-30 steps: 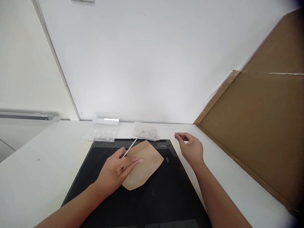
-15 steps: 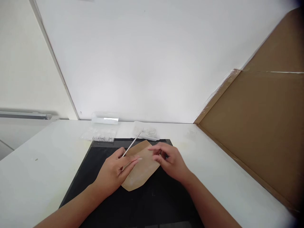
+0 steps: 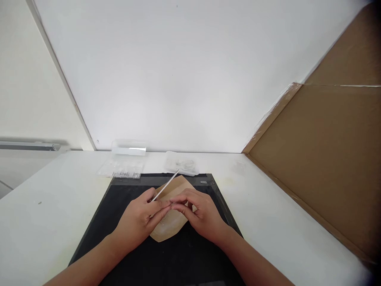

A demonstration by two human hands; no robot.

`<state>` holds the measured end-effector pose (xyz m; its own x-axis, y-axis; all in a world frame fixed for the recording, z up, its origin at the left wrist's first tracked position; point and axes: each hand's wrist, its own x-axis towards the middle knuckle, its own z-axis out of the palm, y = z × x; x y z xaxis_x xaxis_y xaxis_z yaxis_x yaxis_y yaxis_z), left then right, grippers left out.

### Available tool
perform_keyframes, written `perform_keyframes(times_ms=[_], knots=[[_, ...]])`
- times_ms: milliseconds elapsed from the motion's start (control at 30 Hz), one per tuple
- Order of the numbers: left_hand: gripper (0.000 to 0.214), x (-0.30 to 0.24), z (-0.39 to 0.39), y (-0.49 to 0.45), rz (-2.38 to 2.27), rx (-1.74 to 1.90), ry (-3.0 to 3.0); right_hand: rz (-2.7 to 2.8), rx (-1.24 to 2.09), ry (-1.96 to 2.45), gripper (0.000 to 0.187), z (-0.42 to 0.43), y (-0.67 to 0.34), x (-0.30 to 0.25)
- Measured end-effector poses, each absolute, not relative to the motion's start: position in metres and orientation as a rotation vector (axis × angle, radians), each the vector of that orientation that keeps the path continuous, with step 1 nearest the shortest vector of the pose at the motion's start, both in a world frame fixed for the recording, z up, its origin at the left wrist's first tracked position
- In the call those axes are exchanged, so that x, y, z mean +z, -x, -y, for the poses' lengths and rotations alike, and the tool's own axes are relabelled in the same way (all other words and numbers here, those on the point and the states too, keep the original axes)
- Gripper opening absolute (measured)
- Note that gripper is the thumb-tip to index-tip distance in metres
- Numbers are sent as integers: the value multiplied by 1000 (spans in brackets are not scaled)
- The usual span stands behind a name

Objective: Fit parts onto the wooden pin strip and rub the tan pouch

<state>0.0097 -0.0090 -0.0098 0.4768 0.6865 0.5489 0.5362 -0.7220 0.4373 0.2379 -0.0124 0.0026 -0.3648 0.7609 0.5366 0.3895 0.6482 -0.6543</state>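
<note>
My left hand (image 3: 135,216) is closed, with a thin pale stick (image 3: 167,183) held across it and slanting up to the right. Its thumb and index fingertip are pinched together; whatever lies between them is covered. Bent fingers of my right hand (image 3: 202,212) meet those fingertips in a pinch, and I cannot make out what they hold. Beneath both hands is a piece of brown paper (image 3: 158,236) with a whitish middle, partly hidden by them. The paper lies over a black mat (image 3: 166,266).
At the back left stands an open clear plastic case (image 3: 120,169) with small compartments. A clear bag (image 3: 181,163) of small pieces lies beyond the mat. Near the mat's far right corner is a small translucent piece (image 3: 203,182). A cardboard panel (image 3: 321,159) bounds the right side.
My right hand has moved left and down to meet the left fingertips, where a small pale translucent piece showed before. The far right of the mat is now uncovered.
</note>
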Motion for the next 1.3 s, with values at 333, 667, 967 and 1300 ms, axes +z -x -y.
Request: perform_keyframes(times_ms=[333,667,967,1300], knots=[[39,-13,10,-7,-1029,1055,-2455,1952,391,915,10,14,-244,2],[65,7,19,-10,-1180,869,-2119,1786,432,874,17,18,-237,-1],[50,12,21,-19,-948,847,-2118,1746,432,871,19,20,-231,-3],[45,18,25,-24,-918,938,-2054,1718,418,875,9,19,-228,-8]])
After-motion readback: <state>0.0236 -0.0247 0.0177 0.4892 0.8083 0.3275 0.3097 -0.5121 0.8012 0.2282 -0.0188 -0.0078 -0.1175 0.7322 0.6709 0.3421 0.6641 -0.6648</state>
